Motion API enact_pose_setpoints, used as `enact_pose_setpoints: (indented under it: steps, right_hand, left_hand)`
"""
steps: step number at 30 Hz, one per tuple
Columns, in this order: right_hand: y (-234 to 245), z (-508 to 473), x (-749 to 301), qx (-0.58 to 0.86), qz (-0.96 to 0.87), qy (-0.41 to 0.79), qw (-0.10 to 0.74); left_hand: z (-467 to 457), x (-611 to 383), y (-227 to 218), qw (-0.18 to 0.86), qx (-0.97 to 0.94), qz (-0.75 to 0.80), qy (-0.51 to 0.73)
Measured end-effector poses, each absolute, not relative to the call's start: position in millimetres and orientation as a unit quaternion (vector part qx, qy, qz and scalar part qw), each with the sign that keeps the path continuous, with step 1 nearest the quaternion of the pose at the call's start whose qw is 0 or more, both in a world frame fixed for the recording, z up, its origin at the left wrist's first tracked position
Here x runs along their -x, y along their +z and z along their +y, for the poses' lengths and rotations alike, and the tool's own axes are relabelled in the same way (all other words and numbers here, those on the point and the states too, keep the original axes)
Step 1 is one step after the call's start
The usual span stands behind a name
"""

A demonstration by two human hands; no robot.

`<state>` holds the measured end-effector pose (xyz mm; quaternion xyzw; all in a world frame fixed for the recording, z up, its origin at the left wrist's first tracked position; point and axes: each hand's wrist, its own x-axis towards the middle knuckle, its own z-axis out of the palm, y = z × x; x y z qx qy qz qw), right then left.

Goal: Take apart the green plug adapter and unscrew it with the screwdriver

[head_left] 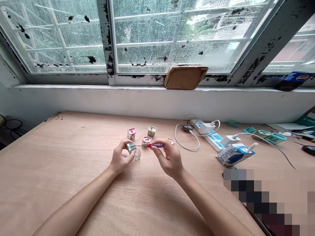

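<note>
My left hand pinches a small teal-topped transparent block between fingers and thumb. My right hand holds a small screwdriver with a purple and red handle, its thin shaft reaching toward that block. Just below the held block stands a transparent cube-shaped block. Beyond my hands are a pink-topped block, a cream-topped block, a pink-and-white block and a small white-rimmed block, all on the wooden table.
To the right lie a white power strip with white cables, a milk carton and several teal blocks. A pixelated patch covers the lower right. Behind the table is a window sill with cardboard.
</note>
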<state>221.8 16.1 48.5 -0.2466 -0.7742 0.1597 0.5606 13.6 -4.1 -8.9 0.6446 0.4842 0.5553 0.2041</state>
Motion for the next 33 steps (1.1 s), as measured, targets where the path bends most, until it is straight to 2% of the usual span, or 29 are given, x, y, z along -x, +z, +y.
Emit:
enact_pose_setpoints:
  steps: [12, 33]
  right_hand:
    - [46.5, 17.0, -221.2, 0.241, -0.772, 0.155, 0.567]
    - [45.1, 17.6, -221.6, 0.261, -0.771, 0.168, 0.556]
  left_hand:
    - [-2.7, -13.1, -8.7, 0.237, -0.622, 0.486, 0.566]
    - [-4.1, -14.4, -4.7, 0.222, -0.637, 0.486, 0.556]
